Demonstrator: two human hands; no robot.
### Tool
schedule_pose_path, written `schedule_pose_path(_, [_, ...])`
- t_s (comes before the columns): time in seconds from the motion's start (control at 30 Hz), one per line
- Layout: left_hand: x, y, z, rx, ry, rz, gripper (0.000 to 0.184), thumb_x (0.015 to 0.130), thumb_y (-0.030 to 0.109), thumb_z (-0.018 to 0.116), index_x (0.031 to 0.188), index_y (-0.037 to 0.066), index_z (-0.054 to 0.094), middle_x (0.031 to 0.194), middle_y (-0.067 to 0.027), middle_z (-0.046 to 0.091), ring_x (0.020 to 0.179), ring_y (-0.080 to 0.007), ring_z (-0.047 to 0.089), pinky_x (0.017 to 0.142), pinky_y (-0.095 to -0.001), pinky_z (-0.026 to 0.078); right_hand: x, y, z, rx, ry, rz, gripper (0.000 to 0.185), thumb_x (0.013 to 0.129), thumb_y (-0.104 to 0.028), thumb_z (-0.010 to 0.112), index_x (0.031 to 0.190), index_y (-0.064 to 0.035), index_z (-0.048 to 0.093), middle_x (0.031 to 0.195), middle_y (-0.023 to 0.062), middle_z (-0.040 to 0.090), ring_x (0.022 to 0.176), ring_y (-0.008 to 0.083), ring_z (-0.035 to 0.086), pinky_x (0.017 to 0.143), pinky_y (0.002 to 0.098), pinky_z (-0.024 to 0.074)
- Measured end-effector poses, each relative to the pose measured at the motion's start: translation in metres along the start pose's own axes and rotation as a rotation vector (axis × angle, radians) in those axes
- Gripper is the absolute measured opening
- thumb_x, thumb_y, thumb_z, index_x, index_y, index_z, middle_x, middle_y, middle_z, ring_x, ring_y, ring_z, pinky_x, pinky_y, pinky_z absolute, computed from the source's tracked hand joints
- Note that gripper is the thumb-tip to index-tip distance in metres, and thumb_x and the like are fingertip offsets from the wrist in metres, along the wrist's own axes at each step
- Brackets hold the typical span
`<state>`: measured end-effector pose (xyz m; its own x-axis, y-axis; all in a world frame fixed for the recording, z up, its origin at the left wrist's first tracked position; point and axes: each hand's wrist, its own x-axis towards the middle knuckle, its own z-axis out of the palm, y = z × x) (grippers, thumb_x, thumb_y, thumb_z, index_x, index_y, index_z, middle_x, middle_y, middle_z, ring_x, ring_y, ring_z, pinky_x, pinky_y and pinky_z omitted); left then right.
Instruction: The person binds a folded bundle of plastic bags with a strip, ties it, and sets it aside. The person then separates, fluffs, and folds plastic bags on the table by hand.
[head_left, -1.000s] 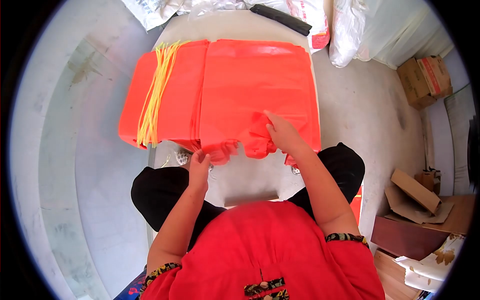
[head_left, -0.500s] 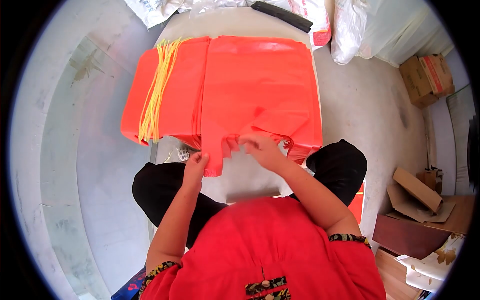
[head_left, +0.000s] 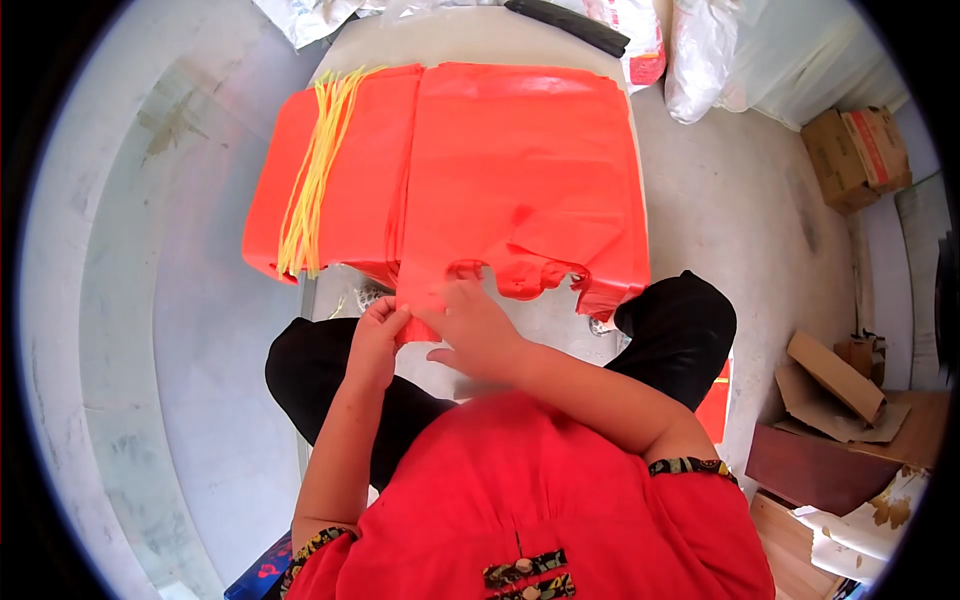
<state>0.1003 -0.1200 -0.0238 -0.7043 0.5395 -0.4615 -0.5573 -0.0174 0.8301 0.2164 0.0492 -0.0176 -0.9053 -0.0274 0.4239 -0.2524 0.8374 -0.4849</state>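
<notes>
A stack of red plastic bags [head_left: 520,150] with cut-out handles lies before me, its handle ends hanging over the near edge. My left hand [head_left: 376,340] pinches the end of the left handle strip of the top bag between thumb and fingers. Over that same strip reaches my right hand [head_left: 482,332], thumb apart from the fingers; its fingertips are blurred by motion. Right of it, the other handle part of the top bag is folded and crumpled. A bundle of yellow ties [head_left: 322,175] lies across the left part of the red stack.
The stack rests on a pale tabletop [head_left: 420,38]. At its far edge lie a black roll [head_left: 568,27] and white bags [head_left: 698,60]. Cardboard boxes [head_left: 855,160] stand on the floor at right, with an opened carton [head_left: 840,390] nearer. My knees flank the stack.
My right hand has moved left from the middle of the bag's cut-out to the left handle strip. My left hand keeps its hold on the strip, slightly shifted left.
</notes>
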Motion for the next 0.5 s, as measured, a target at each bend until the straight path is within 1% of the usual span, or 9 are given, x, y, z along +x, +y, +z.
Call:
schedule_pose_path(0.03, [0.000,0.003,0.003,-0.018,-0.009,-0.008,0.015,0.103,0.013,0.060,0.112,0.001,0.064,0.103,-0.0050,0.070,0.090,-0.0117,0.068,0.081,-0.0249,0.055,0.003,0.000,0.001,0.008,0.028,-0.020,0.061,0.081,-0.027,0.082,0.134,-0.0094,0.057,0.123,0.0113,0.055,0.113,0.0311,0.055,0.089,0.0427,0.0513])
schedule_pose_path(0.1, [0.005,0.005,0.002,-0.011,-0.048,0.005,0.020,0.106,0.017,0.056,0.117,0.001,0.063,0.109,-0.0066,0.070,0.097,-0.0150,0.069,0.088,-0.0300,0.056,0.014,0.000,0.003,0.024,0.085,-0.060,0.050,0.083,-0.024,0.078,0.128,-0.0095,0.061,0.118,0.0097,0.059,0.108,0.0313,0.059,0.085,0.0432,0.0525])
schedule_pose_path(0.13, [0.007,0.006,0.003,-0.009,-0.066,0.013,0.022,0.107,0.018,0.054,0.120,0.002,0.063,0.112,-0.0075,0.070,0.100,-0.0167,0.069,0.091,-0.0326,0.056,0.018,0.001,0.002,0.005,0.060,-0.011,0.044,0.085,-0.023,0.075,0.125,-0.0102,0.062,0.114,0.0095,0.062,0.104,0.0314,0.061,0.082,0.0433,0.0530])
schedule_pose_path(0.2, [0.010,0.008,0.007,-0.040,-0.110,0.041,0.025,0.109,0.021,0.052,0.120,0.002,0.063,0.112,-0.0070,0.070,0.103,-0.0162,0.068,0.093,-0.0333,0.055,0.027,0.005,0.001,-0.030,0.006,0.084,0.032,0.088,-0.020,0.070,0.119,-0.0117,0.063,0.108,0.0092,0.066,0.096,0.0315,0.066,0.077,0.0435,0.0539])
schedule_pose_path(0.3, [0.008,0.019,0.013,-0.027,-0.125,0.055,0.027,0.110,0.025,0.051,0.120,0.005,0.066,0.111,-0.0036,0.071,0.104,-0.0140,0.067,0.092,-0.0310,0.052,0.032,0.033,0.002,0.180,0.118,0.151,0.022,0.094,-0.019,0.063,0.114,-0.0106,0.063,0.100,0.0113,0.070,0.086,0.0333,0.069,0.072,0.0449,0.0539])
schedule_pose_path(0.33, [0.008,0.022,0.015,-0.012,-0.126,0.055,0.027,0.110,0.026,0.052,0.120,0.006,0.066,0.111,-0.0020,0.071,0.104,-0.0131,0.067,0.091,-0.0297,0.052,0.035,0.041,-0.004,0.210,0.115,0.293,0.025,0.096,-0.018,0.062,0.119,-0.0100,0.063,0.103,0.0140,0.070,0.089,0.0333,0.069,0.075,0.0432,0.0549])
schedule_pose_path(0.37, [0.010,0.022,0.015,0.014,-0.082,0.055,0.027,0.110,0.026,0.051,0.120,0.006,0.067,0.112,-0.0029,0.071,0.104,-0.0136,0.066,0.091,-0.0296,0.052,0.039,0.049,-0.011,0.241,0.115,0.434,0.029,0.098,-0.017,0.060,0.125,-0.0094,0.063,0.107,0.0167,0.071,0.091,0.0334,0.070,0.078,0.0416,0.0559])
schedule_pose_path(0.4, [0.013,0.020,0.015,0.041,-0.039,0.054,0.028,0.110,0.026,0.050,0.120,0.007,0.067,0.112,-0.0039,0.071,0.103,-0.0142,0.066,0.091,-0.0296,0.051,0.042,0.050,-0.040,0.285,0.159,0.558,0.032,0.098,-0.015,0.060,0.129,-0.0076,0.064,0.109,0.0193,0.073,0.093,0.0316,0.071,0.081,0.0378,0.0570])
schedule_pose_path(0.5, [0.028,0.010,0.009,0.124,0.020,0.044,0.029,0.109,0.029,0.053,0.124,0.008,0.066,0.117,-0.0040,0.071,0.106,-0.0149,0.066,0.092,-0.0297,0.051,0.029,0.101,-0.042,0.571,0.360,0.700,0.039,0.100,-0.014,0.057,0.139,-0.0104,0.057,0.126,0.0189,0.069,0.101,0.0303,0.072,0.089,0.0404,0.0576])
